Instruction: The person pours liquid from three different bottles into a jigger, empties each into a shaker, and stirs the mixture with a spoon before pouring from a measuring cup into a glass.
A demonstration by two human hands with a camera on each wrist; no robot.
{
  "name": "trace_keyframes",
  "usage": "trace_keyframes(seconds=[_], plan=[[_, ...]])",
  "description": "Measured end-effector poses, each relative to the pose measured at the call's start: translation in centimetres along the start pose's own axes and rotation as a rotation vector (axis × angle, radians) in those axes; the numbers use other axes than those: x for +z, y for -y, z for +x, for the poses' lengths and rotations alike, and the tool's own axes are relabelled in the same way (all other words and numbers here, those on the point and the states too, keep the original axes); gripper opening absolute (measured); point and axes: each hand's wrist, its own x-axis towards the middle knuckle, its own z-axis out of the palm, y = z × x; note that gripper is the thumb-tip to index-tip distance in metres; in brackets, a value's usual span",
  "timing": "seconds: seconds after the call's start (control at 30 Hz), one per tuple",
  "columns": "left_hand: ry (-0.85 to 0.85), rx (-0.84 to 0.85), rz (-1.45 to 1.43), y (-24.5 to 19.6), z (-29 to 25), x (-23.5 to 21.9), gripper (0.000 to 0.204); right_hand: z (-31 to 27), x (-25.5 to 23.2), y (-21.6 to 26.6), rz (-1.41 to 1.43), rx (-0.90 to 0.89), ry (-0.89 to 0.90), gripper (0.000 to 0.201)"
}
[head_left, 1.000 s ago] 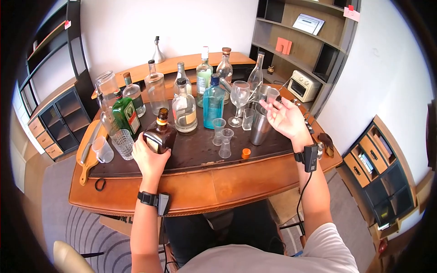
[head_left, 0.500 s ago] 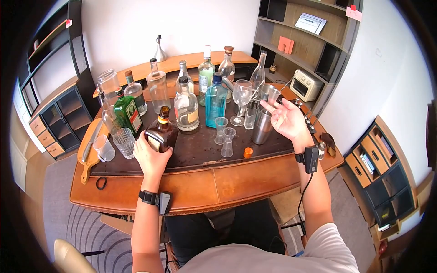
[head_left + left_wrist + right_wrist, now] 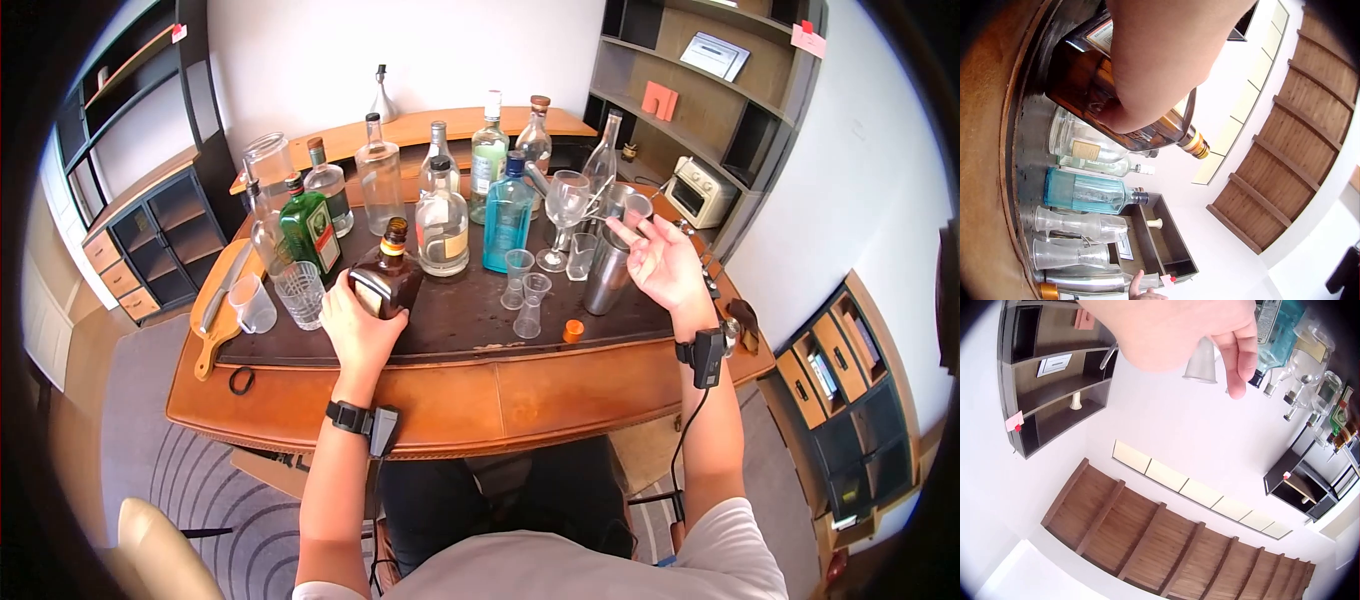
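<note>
My left hand (image 3: pixel 362 328) grips a square brown glass bottle (image 3: pixel 390 280) low on its body, at the table's left front. No cap is on the bottle's neck, and an orange cap (image 3: pixel 572 331) lies further right. With palm turned up, my right hand (image 3: pixel 665 268) pinches a small clear jigger (image 3: pixel 1201 362) by the fingertips, its wide mouth upward. It overlaps the top of a metal shaker (image 3: pixel 606 280) in the head view. Two clear hourglass jiggers, a rear one (image 3: pixel 516 280) and a front one (image 3: pixel 531 306), stand between the hands.
Behind stand a blue bottle (image 3: pixel 508 225), a green bottle (image 3: pixel 310 232), a wine glass (image 3: pixel 566 205) and several clear bottles. At left are a cut-glass tumbler (image 3: pixel 300 296), a clear measuring cup (image 3: pixel 252 306) and a cutting board (image 3: pixel 222 325) with a knife (image 3: pixel 226 286).
The whole scene has shifted right and slightly up in the head view. Both hands keep their holds, and the bottle and right hand stay about where they were relative to the table.
</note>
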Motion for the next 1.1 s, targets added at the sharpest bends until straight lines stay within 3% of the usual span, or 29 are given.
trace_keyframes(seconds=[0.1, 0.2, 0.27, 0.4, 0.47, 0.5, 0.6, 0.83, 0.93, 1.03, 1.1], plan=[[-0.004, 0.010, -0.002, 0.1, 0.0, 0.0, 0.102, -1.3, 2.5, -1.4, -0.246, -0.115, 0.047, 0.038], [0.001, 0.008, 0.002, 0.1, 0.0, 0.0, 0.102, -2.9, 5.7, -5.2, -0.707, -0.172, 0.158, 0.044], [0.008, 0.002, -0.002, 0.1, 0.0, 0.0, 0.102, -3.7, 8.0, -8.9, -0.909, -0.086, 0.182, 0.048], [0.003, -0.012, -0.023, 0.0, 0.1, -0.1, 0.104, -2.2, 7.6, -16.9, -1.396, 0.048, 0.312, 0.054], [-0.005, -0.016, -0.024, 0.0, 0.2, -0.2, 0.105, 0.1, 4.5, -21.2, -1.747, -0.483, 0.367, 0.058], [-0.007, -0.017, -0.025, 0.0, 0.1, -0.1, 0.106, 0.2, 5.3, -21.8, -1.899, -0.429, 0.305, 0.060], [-0.002, -0.032, -0.036, 0.0, 0.1, -0.2, 0.107, 3.1, 3.5, -24.4, -2.020, -0.667, 0.234, 0.062], [-0.001, -0.035, -0.041, 0.1, 0.1, -0.2, 0.106, 4.4, 0.7, -25.9, -2.104, -0.731, 0.183, 0.062], [0.001, -0.036, -0.042, 0.2, 0.1, -0.1, 0.106, 0.7, 3.6, -22.7, -1.884, -0.472, 0.210, 0.047], [0.004, -0.053, -0.043, 0.3, 0.2, 0.0, 0.107, -2.2, 4.2, -19.8, -1.875, -0.255, 0.062, 0.030], [0.004, -0.061, -0.046, 0.3, 0.2, 0.1, 0.107, -3.4, 3.4, -18.8, -2.017, -0.294, -0.050, 0.024]])
